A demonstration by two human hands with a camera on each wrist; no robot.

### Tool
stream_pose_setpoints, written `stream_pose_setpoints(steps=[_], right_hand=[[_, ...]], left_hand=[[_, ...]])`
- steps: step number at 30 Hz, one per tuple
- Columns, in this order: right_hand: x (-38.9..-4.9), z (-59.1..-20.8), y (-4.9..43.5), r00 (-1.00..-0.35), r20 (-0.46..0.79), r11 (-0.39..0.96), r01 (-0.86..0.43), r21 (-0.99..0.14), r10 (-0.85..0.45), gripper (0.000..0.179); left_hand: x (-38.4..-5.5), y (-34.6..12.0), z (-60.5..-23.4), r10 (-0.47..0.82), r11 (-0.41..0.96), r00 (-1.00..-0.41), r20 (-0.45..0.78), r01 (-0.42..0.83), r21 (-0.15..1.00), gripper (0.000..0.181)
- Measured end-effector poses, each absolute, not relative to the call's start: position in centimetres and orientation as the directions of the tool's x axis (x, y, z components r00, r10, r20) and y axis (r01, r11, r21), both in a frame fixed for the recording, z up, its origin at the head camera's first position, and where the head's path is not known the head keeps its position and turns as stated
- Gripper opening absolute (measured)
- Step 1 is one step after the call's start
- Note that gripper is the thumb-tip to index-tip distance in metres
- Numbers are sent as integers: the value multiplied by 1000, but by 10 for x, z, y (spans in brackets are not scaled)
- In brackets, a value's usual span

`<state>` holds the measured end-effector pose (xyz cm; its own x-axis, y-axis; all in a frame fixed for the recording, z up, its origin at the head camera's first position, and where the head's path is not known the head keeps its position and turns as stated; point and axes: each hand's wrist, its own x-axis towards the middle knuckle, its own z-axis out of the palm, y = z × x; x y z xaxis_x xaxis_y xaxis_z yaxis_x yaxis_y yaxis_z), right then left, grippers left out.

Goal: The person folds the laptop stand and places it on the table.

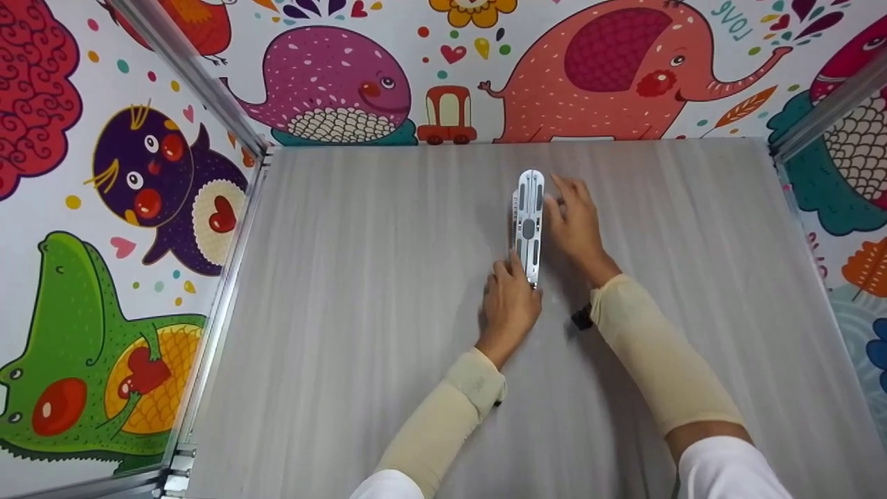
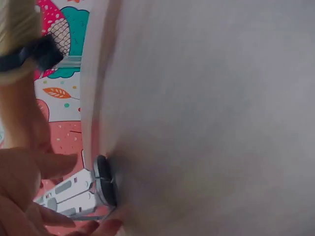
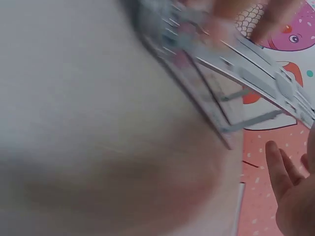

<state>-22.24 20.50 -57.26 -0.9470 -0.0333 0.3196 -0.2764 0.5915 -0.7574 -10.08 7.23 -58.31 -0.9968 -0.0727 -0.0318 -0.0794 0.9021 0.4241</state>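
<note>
A folding laptop stand (image 1: 529,229), silver with grey pads, is held tilted up off the table, its bars partly spread. My left hand (image 1: 511,305) grips its near end. In the left wrist view, the thumb and fingers of that hand (image 2: 19,172) lie on either side of the stand (image 2: 74,194). My right hand (image 1: 576,222) is just right of the stand's far half, fingers loosely bent and holding nothing. The right wrist view shows the stand's linked bars (image 3: 246,69) apart from the right hand's fingers (image 3: 278,167).
A pale wood-grain table (image 1: 360,277) lies beneath both hands. Printed cartoon panels (image 1: 332,83) rise at its back and sides. Metal frame rails (image 1: 222,312) run along the left edge. A black wrist strap (image 1: 582,317) is on the right forearm.
</note>
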Motion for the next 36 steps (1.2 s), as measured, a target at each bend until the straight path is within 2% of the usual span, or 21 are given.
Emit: stream_pose_setpoints(steps=[3,5,12,16,21,29,36], right_hand=[[-240,-557,199,-957,283,626,-256,-736,-59,46],[-250,-548,195,-961,258,651,-260,-713,-101,44],[-263,-529,188,-962,220,719,-266,-642,-159,36],[-265,-526,185,-949,275,732,-297,-613,-155,31],[-267,-525,184,-938,311,747,-318,-584,-156,24],[-269,-525,185,-977,193,754,-191,-629,-87,23],[-269,-525,185,-975,204,750,-197,-632,-84,21]], left_hand=[[-96,78,-581,-71,932,-992,-100,-102,349,95],[-95,81,-581,-69,951,-993,-93,-94,295,96],[-97,87,-588,-68,987,-991,116,-50,156,69],[-98,87,-591,-64,988,-990,125,-46,144,68],[-99,84,-594,-62,986,-992,106,-44,160,79],[-99,80,-598,-23,980,-993,120,1,197,88],[-98,74,-595,15,978,-988,154,46,205,82]])
